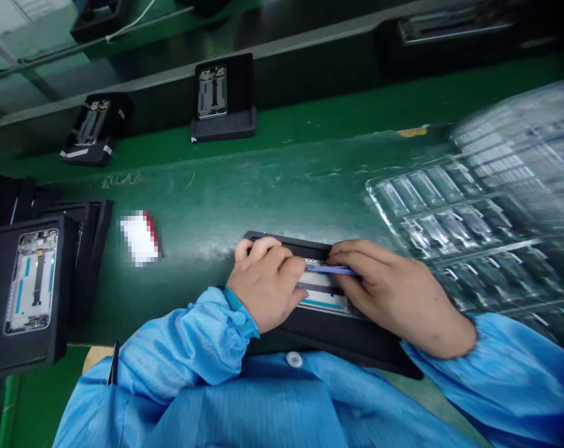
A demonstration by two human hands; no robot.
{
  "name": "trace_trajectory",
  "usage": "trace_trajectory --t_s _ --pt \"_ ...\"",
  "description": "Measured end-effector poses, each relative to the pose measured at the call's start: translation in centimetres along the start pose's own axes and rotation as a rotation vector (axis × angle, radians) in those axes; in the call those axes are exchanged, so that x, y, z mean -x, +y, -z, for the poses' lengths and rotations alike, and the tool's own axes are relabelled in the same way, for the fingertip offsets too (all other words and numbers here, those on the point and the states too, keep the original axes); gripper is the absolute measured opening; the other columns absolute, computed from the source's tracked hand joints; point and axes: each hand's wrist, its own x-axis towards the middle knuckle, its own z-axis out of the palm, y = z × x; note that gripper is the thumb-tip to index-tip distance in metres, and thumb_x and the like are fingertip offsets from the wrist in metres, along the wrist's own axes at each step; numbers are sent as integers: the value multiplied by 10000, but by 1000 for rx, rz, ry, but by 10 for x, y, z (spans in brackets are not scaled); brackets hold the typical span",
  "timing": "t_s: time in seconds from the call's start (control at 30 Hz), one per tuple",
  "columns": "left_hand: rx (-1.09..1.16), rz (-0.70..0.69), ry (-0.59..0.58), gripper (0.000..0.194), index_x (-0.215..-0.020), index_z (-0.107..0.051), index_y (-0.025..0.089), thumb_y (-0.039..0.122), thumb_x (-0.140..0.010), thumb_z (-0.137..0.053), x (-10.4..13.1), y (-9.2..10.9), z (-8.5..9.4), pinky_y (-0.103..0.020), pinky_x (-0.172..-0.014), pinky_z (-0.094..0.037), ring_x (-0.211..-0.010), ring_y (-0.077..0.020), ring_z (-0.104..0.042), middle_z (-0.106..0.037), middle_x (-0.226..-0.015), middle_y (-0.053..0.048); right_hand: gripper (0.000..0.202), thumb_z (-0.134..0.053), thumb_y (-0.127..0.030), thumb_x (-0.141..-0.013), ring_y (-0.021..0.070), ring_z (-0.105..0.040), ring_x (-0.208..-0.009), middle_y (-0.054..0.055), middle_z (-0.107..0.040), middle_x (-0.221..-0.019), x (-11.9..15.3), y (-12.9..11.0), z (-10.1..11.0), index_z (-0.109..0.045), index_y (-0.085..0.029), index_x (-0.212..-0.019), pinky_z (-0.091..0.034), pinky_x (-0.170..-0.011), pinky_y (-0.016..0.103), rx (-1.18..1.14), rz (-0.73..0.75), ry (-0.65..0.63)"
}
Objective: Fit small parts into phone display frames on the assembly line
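Note:
A phone mid-frame [317, 280] with blue strips lies in a black foam tray [342, 342] in front of me. My left hand [267, 280] rests over the left end of the frame and tray, fingers curled, thumb and forefinger close together; what they pinch, if anything, is hidden. Bent over the right end is my right hand [398, 292], its fingers closed about a thin purple strip [331, 270]. The strip runs across the frame towards my left fingertips. Both hands cover the frame's ends.
Stacked black trays, the top one holding a phone frame [30, 280], stand at the left. A white and red item [141, 239], pixelated, lies on the green bench [207, 199]. Clear plastic blister trays [450, 218] fill the right. Behind, more trays [239, 93] sit on a green belt.

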Motion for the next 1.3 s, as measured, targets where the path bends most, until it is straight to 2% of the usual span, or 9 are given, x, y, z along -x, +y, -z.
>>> trace_trajectory --t_s 0.2,0.37,0.57,0.73,0.87,1.03,1.17,1.3 --pt "-2 15 -17 312 -1234 -717 222 404 -1011 -839 -1 0 1 -572 -1110 -379 -1407 -362 -594 -785 -1298 -84 225 -612 -172 -1079 259 -786 -1003 130 -820 -1225 14 -9 0 -796 -143 -1205 -595 -864 395 193 94 40" --pt "0 8 -2 336 -1228 -711 215 405 -995 -862 -1 0 0 -570 -1102 -382 -1385 -351 -606 -787 -1289 -79 186 -652 -212 -1086 237 -776 -963 109 -829 -1152 15 -12 -1 -814 -156 -1159 -578 -845 377 251 106 64" --pt "-16 20 -18 329 -1202 -711 215 409 -990 -872 -2 2 3 -566 -1093 -387 -1379 -353 -608 -787 -1274 -80 174 -626 -228 -1093 213 -751 -903 95 -819 -1129 3 -11 -5 -791 -173 -1085 -565 -789 359 221 58 61" --pt "-11 37 -46 303 -1193 -715 227 406 -998 -863 -2 2 4 -571 -1104 -381 -1386 -352 -601 -787 -1281 -87 222 -594 -176 -1061 221 -752 -896 97 -816 -1139 1 -4 0 -805 -190 -1126 -581 -770 366 182 90 -25" --pt "-2 33 -43 304 -1206 -714 224 403 -1004 -855 -2 2 4 -570 -1108 -373 -1387 -348 -599 -786 -1282 -85 257 -616 -149 -1044 257 -784 -993 106 -825 -1235 10 -6 2 -822 -196 -1190 -612 -839 394 133 74 -18" --pt "-10 27 -49 290 -1194 -716 217 403 -1012 -843 -2 2 4 -566 -1104 -373 -1371 -346 -602 -784 -1273 -95 315 -604 -169 -1080 301 -810 -1121 138 -815 -1340 26 -12 -1 -774 -155 -1345 -648 -907 437 150 21 25" --pt "-17 14 -31 311 -1185 -715 209 414 -1000 -859 -2 1 3 -557 -1083 -377 -1344 -339 -609 -780 -1250 -88 303 -600 -202 -1102 277 -819 -1139 111 -826 -1321 28 -8 -2 -750 -189 -1365 -662 -942 418 87 -16 56" --pt "-29 18 -34 304 -1169 -715 211 416 -999 -861 -2 1 3 -550 -1074 -377 -1346 -339 -606 -776 -1245 -87 266 -667 -256 -1083 271 -824 -1119 106 -828 -1319 28 -5 -3 -788 -202 -1314 -671 -919 408 71 -37 44"
